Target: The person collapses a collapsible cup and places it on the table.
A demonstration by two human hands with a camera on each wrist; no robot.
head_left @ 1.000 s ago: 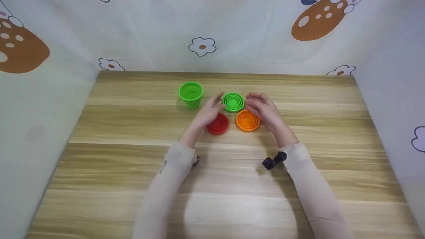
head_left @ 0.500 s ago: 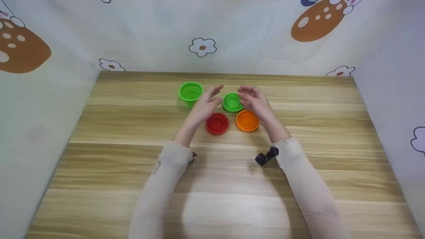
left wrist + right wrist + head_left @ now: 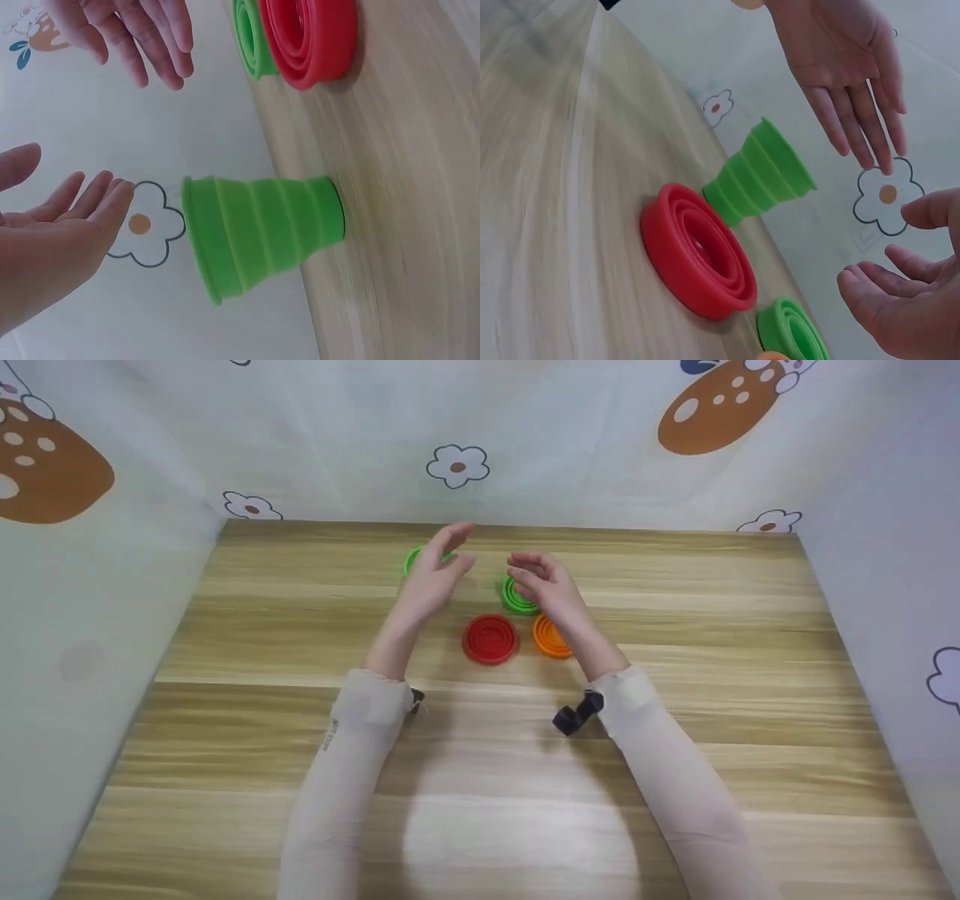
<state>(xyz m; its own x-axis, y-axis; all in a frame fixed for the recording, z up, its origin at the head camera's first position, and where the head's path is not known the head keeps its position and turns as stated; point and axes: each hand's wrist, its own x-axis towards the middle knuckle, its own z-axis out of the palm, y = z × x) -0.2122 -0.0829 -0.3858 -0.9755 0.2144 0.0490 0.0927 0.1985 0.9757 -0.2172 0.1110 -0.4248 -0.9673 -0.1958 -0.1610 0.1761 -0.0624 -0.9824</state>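
Note:
My left hand point(image 3: 431, 581) hovers over the extended green collapsible cup point(image 3: 262, 232), hiding most of it in the head view. Its fingers are loosely bent and hold nothing. To the right, my right hand point(image 3: 551, 585) is in the air above the collapsed green cup point(image 3: 517, 596), partly covering it, with relaxed fingers and nothing held. A collapsed red cup point(image 3: 490, 639) lies flat, nearer the body. Beside it a collapsed orange cup point(image 3: 551, 637) is partly hidden under the right wrist. The left wrist view shows the tall green cup standing upright on its narrow base, apart from the fingers.
The wooden table point(image 3: 247, 750) bears all the cups. A pale curtain point(image 3: 360, 442) with flower prints rises behind the table and along both sides. A small black camera point(image 3: 577, 714) is strapped at the right sleeve cuff.
Both hands have moved left and slightly farther from the body. The left hand has gone from beside the collapsed green cup to over the tall one. The cups stay in place.

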